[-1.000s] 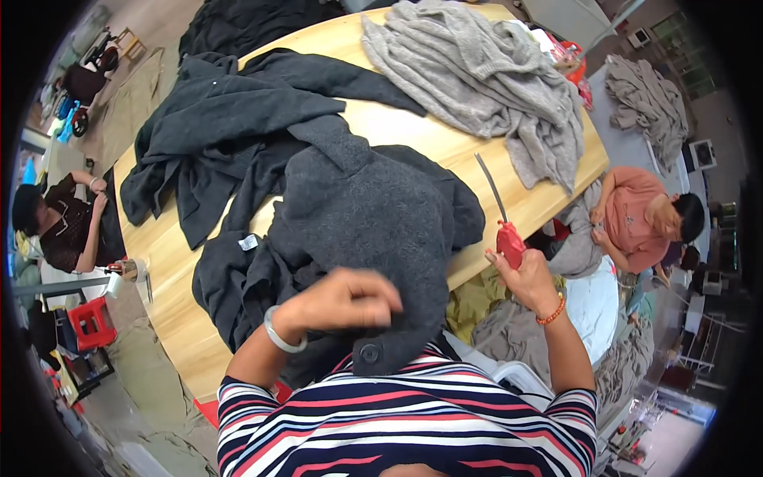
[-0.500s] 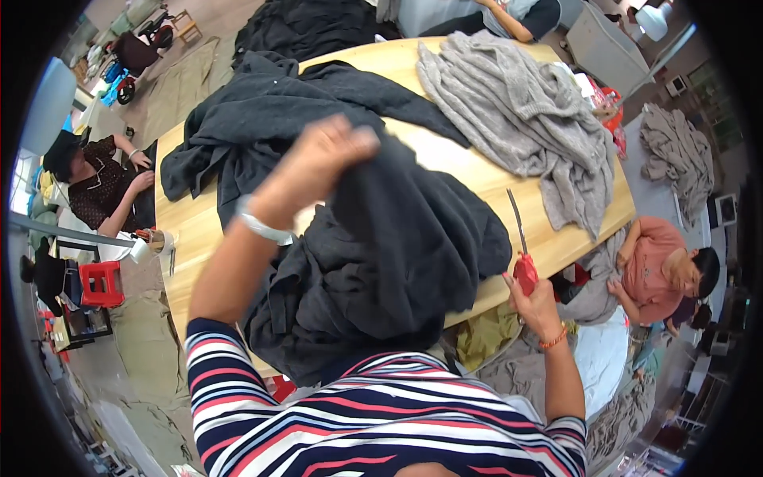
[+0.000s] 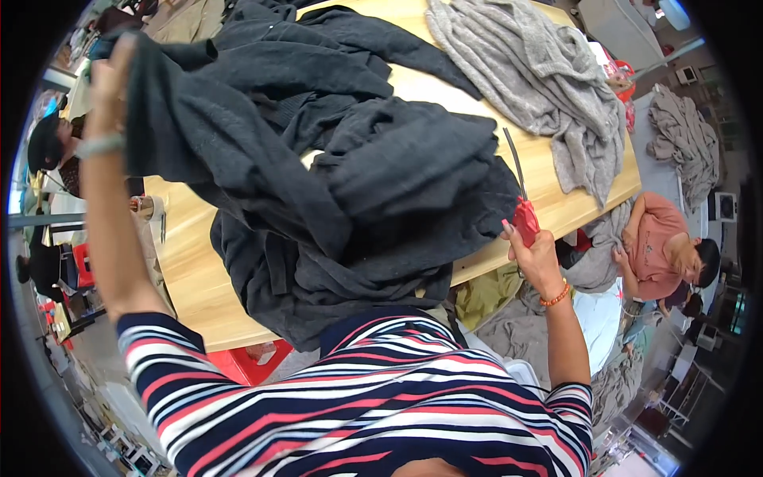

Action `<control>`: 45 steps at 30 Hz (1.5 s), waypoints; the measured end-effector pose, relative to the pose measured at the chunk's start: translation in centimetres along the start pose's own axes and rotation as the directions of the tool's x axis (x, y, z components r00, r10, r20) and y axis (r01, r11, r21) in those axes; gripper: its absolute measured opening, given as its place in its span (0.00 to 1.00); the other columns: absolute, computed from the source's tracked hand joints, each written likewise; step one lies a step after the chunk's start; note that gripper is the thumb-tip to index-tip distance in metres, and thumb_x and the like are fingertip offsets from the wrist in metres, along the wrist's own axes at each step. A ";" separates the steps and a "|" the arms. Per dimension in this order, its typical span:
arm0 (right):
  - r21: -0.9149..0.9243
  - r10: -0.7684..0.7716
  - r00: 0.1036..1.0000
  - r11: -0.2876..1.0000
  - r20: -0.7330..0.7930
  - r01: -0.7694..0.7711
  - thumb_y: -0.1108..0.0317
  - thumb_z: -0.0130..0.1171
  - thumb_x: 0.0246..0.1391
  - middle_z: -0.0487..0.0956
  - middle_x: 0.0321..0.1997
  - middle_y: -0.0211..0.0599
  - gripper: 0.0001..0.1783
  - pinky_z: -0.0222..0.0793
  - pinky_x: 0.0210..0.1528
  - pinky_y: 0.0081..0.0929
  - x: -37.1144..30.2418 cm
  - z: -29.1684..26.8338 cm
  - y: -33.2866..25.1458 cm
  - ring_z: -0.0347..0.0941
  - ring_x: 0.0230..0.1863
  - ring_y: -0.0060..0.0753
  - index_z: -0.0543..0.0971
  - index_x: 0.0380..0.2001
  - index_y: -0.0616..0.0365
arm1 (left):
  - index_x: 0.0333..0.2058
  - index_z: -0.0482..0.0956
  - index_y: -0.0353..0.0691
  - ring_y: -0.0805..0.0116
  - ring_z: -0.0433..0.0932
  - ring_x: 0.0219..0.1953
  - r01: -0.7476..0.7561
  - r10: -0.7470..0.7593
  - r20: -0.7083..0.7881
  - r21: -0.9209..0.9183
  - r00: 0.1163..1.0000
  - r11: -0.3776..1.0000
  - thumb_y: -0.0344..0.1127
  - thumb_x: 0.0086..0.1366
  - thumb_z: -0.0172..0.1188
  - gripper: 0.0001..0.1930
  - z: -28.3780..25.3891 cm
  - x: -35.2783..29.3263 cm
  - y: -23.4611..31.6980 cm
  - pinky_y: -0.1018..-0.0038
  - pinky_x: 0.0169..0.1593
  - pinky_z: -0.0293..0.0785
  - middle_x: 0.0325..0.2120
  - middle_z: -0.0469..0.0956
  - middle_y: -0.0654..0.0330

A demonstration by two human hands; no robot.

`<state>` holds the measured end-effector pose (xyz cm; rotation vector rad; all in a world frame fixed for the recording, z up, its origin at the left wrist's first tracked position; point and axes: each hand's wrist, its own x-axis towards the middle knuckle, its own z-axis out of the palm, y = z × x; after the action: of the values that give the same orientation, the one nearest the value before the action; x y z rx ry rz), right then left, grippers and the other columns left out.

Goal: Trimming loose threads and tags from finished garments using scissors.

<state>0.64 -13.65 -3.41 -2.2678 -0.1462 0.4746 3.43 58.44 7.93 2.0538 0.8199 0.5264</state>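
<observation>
While the left hand (image 3: pixel 111 79) holds up 1 end of a dark charcoal, soft knitted garment (image 3: pixel 397 171) at the upper left, the garment's bulk lies bunched on the pale wood-grained table (image 3: pixel 187 254) at the centre of the frame. The left fingers look closed on the cloth, though blur hides their tips; the high grip seemingly draws the folds into a long, slanting band. Right of centre, the right hand (image 3: pixel 534 258) curls its fingers around the red handle of a slim, dark metal tool (image 3: pixel 525 221), pointed upward, probably to hold it clear of the folds. The charcoal fabric looks matte, thick and supple; fuzzy pale grey knitwear (image 3: pixel 540 91) slumps in loose ridges at the upper right.
</observation>
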 end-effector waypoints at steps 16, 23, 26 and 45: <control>0.048 -0.240 0.969 0.970 0.063 0.237 0.65 0.65 0.51 0.77 0.21 0.35 0.14 0.65 0.26 0.24 0.3 5.4 0.7 0.70 0.20 0.24 0.79 0.36 0.64 | 0.22 0.73 0.41 0.73 0.67 0.14 0.413 -0.247 0.355 -0.534 0.902 0.738 0.27 0.57 0.59 0.07 18.0 -17.9 -12.3 0.75 0.15 0.61 0.15 0.70 0.63; -0.331 -0.580 0.790 0.719 0.198 0.611 0.68 0.71 0.36 0.74 0.41 0.48 0.34 0.68 0.44 0.39 0.4 10.6 -1.0 0.71 0.43 0.50 0.70 0.49 0.65 | 0.37 0.74 0.33 0.64 0.76 0.39 -0.339 0.000 -0.435 -0.700 0.900 0.629 0.27 0.60 0.58 0.07 7.0 -5.1 -8.7 0.60 0.44 0.78 0.37 0.75 0.55; -0.462 -0.439 0.874 0.744 0.206 0.483 0.76 0.64 0.37 0.74 0.44 0.53 0.28 0.67 0.48 0.40 2.7 12.8 1.3 0.71 0.46 0.54 0.69 0.46 0.65 | 0.42 0.74 0.34 0.67 0.74 0.46 -0.322 0.311 -0.099 -0.132 0.945 0.937 0.26 0.55 0.62 0.15 11.7 -11.4 -8.7 0.69 0.50 0.73 0.43 0.74 0.57; -0.352 -0.262 0.872 0.929 -0.413 0.112 0.65 0.62 0.47 0.77 0.22 0.29 0.18 0.66 0.25 0.24 20.0 -1.9 -0.9 0.70 0.22 0.21 0.80 0.42 0.61 | 0.43 0.76 0.30 0.74 0.74 0.39 -0.096 -0.009 -0.285 -0.350 0.958 0.932 0.27 0.66 0.46 0.12 9.1 -24.5 -18.3 0.79 0.47 0.70 0.38 0.77 0.61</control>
<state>19.85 -9.36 -7.37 -2.5806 -0.2160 -0.2109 -14.61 43.82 -14.01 1.6805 0.7742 0.9408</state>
